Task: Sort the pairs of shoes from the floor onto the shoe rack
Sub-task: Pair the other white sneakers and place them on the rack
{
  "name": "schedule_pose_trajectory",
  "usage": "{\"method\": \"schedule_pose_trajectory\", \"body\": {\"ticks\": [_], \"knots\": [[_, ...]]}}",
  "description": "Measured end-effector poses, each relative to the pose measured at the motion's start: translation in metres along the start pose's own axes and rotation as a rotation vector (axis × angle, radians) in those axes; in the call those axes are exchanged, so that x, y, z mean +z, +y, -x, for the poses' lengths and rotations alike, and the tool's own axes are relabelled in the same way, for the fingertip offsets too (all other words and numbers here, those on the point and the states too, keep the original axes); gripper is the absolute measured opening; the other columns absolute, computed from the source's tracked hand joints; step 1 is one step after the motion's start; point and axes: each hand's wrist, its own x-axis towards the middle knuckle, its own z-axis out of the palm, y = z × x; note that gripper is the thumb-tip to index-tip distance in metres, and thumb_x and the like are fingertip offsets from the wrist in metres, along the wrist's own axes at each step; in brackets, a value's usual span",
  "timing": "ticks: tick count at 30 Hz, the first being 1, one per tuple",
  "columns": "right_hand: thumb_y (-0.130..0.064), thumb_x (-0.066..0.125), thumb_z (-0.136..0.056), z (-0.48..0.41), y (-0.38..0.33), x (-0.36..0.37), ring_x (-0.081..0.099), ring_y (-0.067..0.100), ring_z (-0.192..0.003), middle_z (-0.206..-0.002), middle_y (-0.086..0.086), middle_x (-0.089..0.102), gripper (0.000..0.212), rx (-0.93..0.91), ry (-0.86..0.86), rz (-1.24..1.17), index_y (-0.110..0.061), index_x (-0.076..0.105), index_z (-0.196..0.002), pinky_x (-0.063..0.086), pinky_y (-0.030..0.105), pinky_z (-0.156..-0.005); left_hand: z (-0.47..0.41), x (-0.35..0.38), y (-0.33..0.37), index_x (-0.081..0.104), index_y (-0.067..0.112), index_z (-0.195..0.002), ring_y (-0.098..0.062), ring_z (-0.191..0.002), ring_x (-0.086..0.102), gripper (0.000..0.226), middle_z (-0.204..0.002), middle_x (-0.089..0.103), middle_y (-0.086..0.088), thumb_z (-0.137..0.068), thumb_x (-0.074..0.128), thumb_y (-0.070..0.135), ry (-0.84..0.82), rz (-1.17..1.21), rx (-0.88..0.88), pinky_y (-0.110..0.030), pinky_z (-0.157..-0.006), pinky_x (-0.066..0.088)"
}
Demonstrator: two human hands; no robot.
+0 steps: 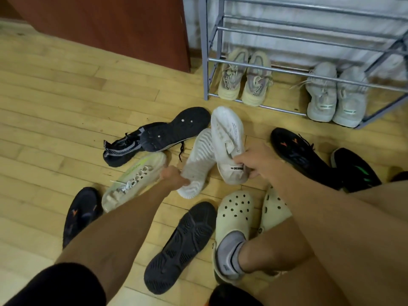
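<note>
Shoes mostly loose on the wood floor (44, 96), mates split up.

Left to right:
- black shoe with orange marks (80, 214) near the floor's left edge, alone
- cream sneaker with lime stripe (132, 180) on its side, partly under the left forearm
- black knit sneaker (123, 146), its mate (176, 131) sole-up across it
- left hand (174, 176) grips the heel end of a white sneaker (196, 160), sole-up
- right hand (254, 161) pinches the heel collar of the second white sneaker (228, 138), toe toward the shoe rack (242, 60)
- black sole-up shoe (181, 246) nearest the camera, beside the worn cream clogs (234, 215)
- second orange-marked black shoe (293, 149), then a green-marked black shoe (353, 171), toward the right edge

One mate per hand, heel grips: my read is the white pair goes over as a unit, toes first. Can't tell if either has cleared the floor.

Rack's bottom tier holds a beige pair (245, 78) at its left end and a grey pair (337, 96) at its right; bars above look bare.
</note>
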Motion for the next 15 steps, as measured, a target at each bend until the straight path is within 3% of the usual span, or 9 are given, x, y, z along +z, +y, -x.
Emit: {"method": "schedule_pose_trajectory", "body": {"ticks": [2, 4, 7, 10, 15], "knots": [[-0.013, 0.074, -0.070, 0.008, 0.000, 0.000, 0.070, 0.030, -0.085, -0.101, 0.016, 0.070, 0.041, 0.000, 0.003, -0.022, -0.002, 0.065, -0.109, 0.062, 0.048, -0.069, 0.010, 0.009, -0.006, 0.061, -0.003, -0.120, -0.031, -0.118, 0.055, 0.060, -0.126, 0.059, -0.016, -0.074, 0.077, 0.032, -0.037, 0.065, -0.022, -0.033, -0.083, 0.048], [-0.014, 0.074, -0.071, 0.017, -0.001, 0.001, 0.070, 0.029, -0.088, -0.105, 0.015, 0.069, 0.043, -0.012, 0.008, -0.048, -0.003, 0.065, -0.112, 0.062, 0.046, -0.071, 0.020, 0.014, -0.010, 0.067, -0.001, -0.097, -0.028, -0.095, 0.065, 0.047, -0.104, 0.068, -0.015, -0.067, 0.082, 0.031, -0.050, 0.165, -0.026, -0.031, -0.068, 0.048], [-0.015, 0.073, -0.073, 0.028, -0.003, 0.003, 0.069, 0.031, -0.091, -0.107, 0.015, 0.069, 0.042, -0.028, 0.003, -0.085, -0.002, 0.066, -0.113, 0.061, 0.047, -0.074, 0.032, 0.011, -0.013, 0.060, 0.012, -0.072, -0.020, -0.073, 0.056, 0.033, -0.081, 0.059, -0.007, -0.060, 0.086, 0.028, -0.032, 0.303, -0.013, -0.030, -0.063, 0.046], [-0.015, 0.073, -0.075, 0.037, -0.006, 0.005, 0.069, 0.030, -0.090, -0.107, 0.015, 0.070, 0.036, -0.042, 0.007, -0.090, -0.004, 0.066, -0.109, 0.061, 0.047, -0.076, 0.044, -0.001, -0.014, 0.065, 0.011, -0.094, -0.021, -0.085, 0.056, 0.039, -0.091, 0.060, -0.006, -0.063, 0.084, 0.025, 0.037, 0.234, 0.038, -0.033, -0.071, 0.048], [-0.013, 0.074, -0.078, 0.051, -0.011, 0.014, 0.071, 0.031, -0.087, -0.103, 0.019, 0.071, 0.033, -0.062, 0.006, -0.111, 0.000, 0.066, -0.108, 0.060, 0.043, -0.073, 0.060, -0.019, -0.036, 0.057, 0.011, -0.117, -0.027, -0.104, 0.056, 0.057, -0.117, 0.054, -0.009, -0.066, 0.081, 0.018, 0.367, -0.207, 0.260, -0.035, -0.083, 0.048]]}}
